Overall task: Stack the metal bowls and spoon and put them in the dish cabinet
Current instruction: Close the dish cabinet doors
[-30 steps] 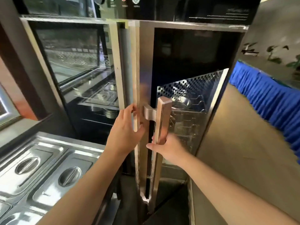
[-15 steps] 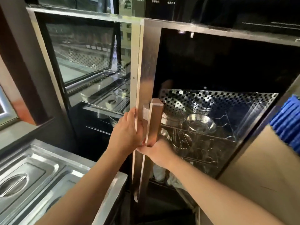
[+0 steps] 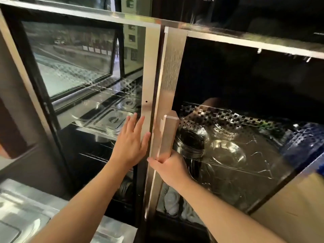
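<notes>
The dish cabinet [image 3: 154, 20] fills the view, steel-framed, with two glass doors side by side. The right hand [image 3: 169, 168] is clamped around the lower part of the long vertical handle [image 3: 167, 135] on the right door [image 3: 172, 76], fingers wrapped behind the bar and thumb across its near face. The left hand [image 3: 130, 142] is flat and open, fingers spread, palm against the glass and steel edge of the left door [image 3: 149, 67], holding nothing. The two hands sit close together, on either side of the seam between the doors. Behind the right-hand glass, a wire shelf [image 3: 259, 172] carries the metal bowls [image 3: 228, 153]: one shallow bowl lies open side up near the middle, a darker stack [image 3: 191, 144] stands just left of it by the handle, and further bowls rest behind against the perforated back panel [image 3: 228, 116]. The spoon cannot be picked out among the reflections. The left glass mostly mirrors lidded steel pans. At the near left, a steel counter [image 3: 21, 204] lies below the cabinet. A blue cloth [image 3: 305, 142] shows at the far right edge.
</notes>
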### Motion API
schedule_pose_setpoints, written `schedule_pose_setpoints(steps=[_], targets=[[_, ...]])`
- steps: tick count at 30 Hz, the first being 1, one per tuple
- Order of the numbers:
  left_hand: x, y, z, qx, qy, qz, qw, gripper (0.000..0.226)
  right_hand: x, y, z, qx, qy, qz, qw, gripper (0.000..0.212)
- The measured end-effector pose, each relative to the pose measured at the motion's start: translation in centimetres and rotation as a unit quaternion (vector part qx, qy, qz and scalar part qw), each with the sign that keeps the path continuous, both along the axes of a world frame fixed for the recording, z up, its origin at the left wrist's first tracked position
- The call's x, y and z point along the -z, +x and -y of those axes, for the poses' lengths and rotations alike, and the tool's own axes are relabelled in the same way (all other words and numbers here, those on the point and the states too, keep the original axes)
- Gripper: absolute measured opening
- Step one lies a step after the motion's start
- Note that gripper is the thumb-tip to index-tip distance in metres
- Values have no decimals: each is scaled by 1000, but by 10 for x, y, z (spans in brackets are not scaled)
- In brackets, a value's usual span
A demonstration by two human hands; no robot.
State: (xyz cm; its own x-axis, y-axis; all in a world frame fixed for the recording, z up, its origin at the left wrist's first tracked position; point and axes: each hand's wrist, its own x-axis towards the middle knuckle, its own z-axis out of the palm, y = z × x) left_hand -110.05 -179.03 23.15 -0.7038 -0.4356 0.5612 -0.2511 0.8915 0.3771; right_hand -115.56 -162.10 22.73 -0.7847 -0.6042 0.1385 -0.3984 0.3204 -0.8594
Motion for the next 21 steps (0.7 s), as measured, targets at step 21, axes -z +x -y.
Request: schedule_pose_setpoints(steps=[21], targets=[[61,-59,47,-122,-82,41,988,76,11,-54,45,26,-49,-141,988,19]])
